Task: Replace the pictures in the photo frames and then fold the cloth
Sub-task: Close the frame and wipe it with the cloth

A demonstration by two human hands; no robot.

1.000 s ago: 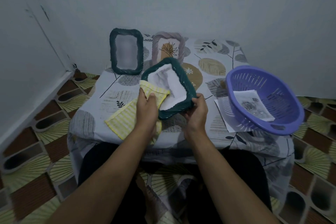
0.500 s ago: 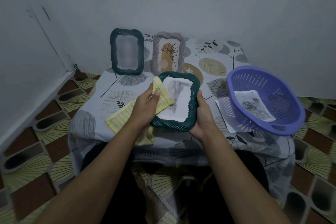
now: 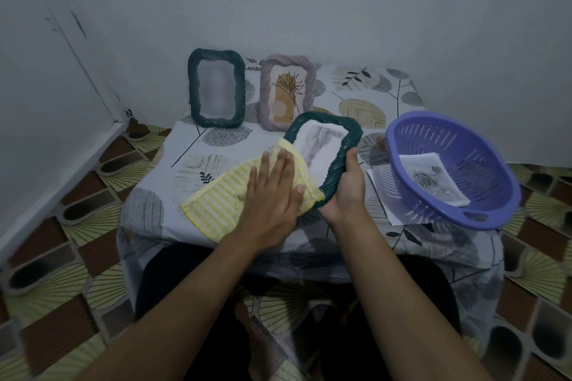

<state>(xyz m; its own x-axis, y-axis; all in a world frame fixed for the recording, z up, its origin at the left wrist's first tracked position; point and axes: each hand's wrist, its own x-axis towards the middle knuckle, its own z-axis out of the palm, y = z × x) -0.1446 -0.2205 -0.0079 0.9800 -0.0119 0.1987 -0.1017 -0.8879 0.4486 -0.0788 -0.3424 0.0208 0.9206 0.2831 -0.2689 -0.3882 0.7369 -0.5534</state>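
A dark green photo frame with a pale picture in it is tilted above the table's near edge. My right hand grips its lower right rim. A yellow striped cloth lies over the frame's lower left part and trails onto the table. My left hand presses flat on the cloth with straight fingers. Two more frames stand at the back: a dark green frame and a grey frame with a plant drawing.
A purple plastic basket with printed pictures inside sits at the right of the small table, on a loose sheet. Walls close in behind and at the left. Patterned floor tiles surround the table.
The frame has turned face up and swung right. My left hand has flattened and slid the cloth across the frame's lower left. My right hand has shifted up its right rim.
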